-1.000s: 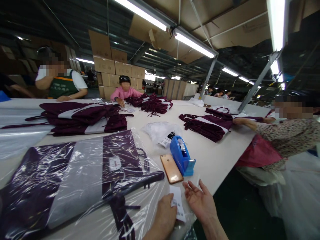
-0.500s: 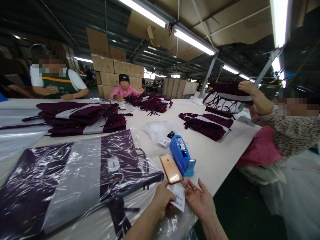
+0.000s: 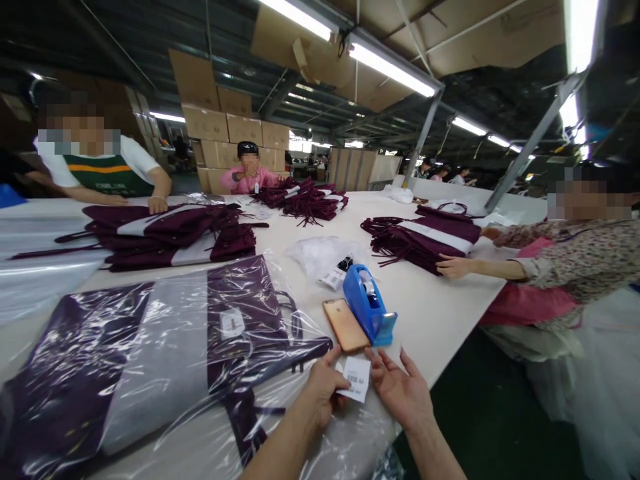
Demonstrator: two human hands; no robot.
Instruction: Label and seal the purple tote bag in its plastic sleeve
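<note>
The left hand (image 3: 325, 387) pinches a smooth white paper tag (image 3: 356, 380) above crinkled clear plastic (image 3: 345, 433); the right hand's (image 3: 400, 387) fingers curl loosely beside it. The pale table (image 3: 425, 320) stands under tube lights (image 3: 390, 67).

"Left hand (image 3: 323, 392)?"
"One, bare, at 6 o'clock in view; back uppermost, fingers partly curled, one digit extended toward 1."
"Right hand (image 3: 404, 395)?"
"One, bare, at 5; palm up, open, digits spread toward 11."
"Forearms?"
"Two, bare: left forearm (image 3: 284, 437) angled toward 1, right forearm (image 3: 434, 448) toward 11."
</note>
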